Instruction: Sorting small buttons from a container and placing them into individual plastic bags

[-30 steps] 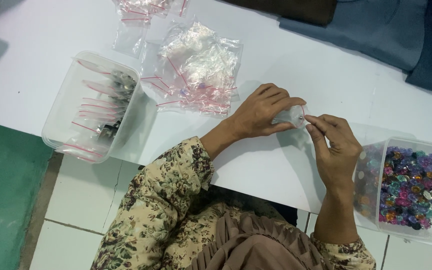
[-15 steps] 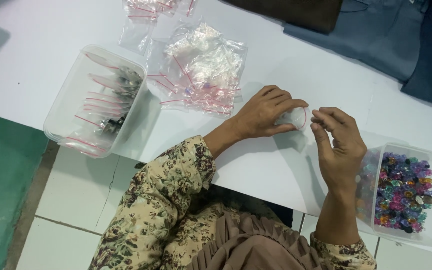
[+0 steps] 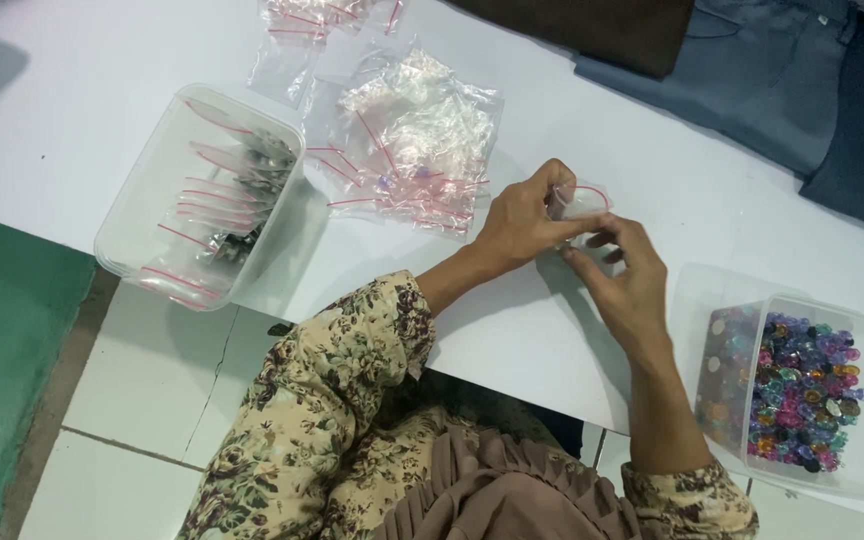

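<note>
Pinching: a small clear zip bag (image 3: 580, 203) with a red seal strip, held between both hands just above the white table (image 3: 72, 150), near its middle.
Bag: tiny, transparent, its mouth turned up; whether anything lies inside it cannot be told.
Left hand (image 3: 524, 222): fingers curled and pressed together on the bag's left side, thumb against the plastic.
Right hand (image 3: 628, 283): fingertips gathered at the bag's lower right edge, thumb and forefinger nearly closed, touching the bag.
Doing it well: a judgement only, but a firm grip by one hand while the other runs along the red strip should keep so small a bag from slipping or creasing.
Sleeves: floral print (image 3: 332, 400) on both forearms.
Right, near: a clear tub of coloured gems (image 3: 807, 390), purple, green and pink, well apart from the hands.
Far, left of the hands: a loose heap of empty zip bags (image 3: 407, 140), more of them at the far edge.
Left: a clear tub holding filled bags (image 3: 202, 195), stacked on edge.
Far right: folded blue denim (image 3: 782, 80).
Below: white floor tiles and a green mat (image 3: 2, 360).
</note>
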